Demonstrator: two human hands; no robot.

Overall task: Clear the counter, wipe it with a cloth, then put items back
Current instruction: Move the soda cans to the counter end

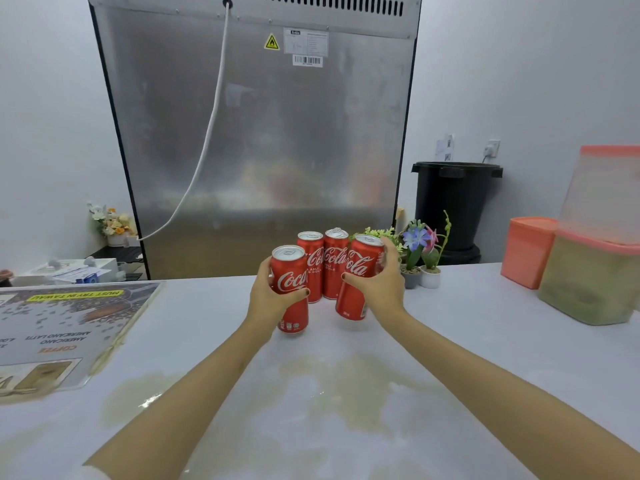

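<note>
Red cans (289,271) gripped; pink-lidded tub (588,238) holds greenish contents (585,289).

a: the cans (313,268)?
b: red, with white script lettering and silver tops.
a: and the counter (485,341)?
b: pale grey-white, blotched with yellowish-brown stains (346,372).
a: anything else?
b: a salmon-pink box (526,251), a black bin (453,202), a blue flower (417,237).
a: the menu sheet (69,327)?
b: grey, speckled, with a yellow strip (74,296).

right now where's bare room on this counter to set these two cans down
Bare counter between menu sheet and left hand, and between flower pots and pink tubs. Crowded around the cans; near middle looks wet.
</note>
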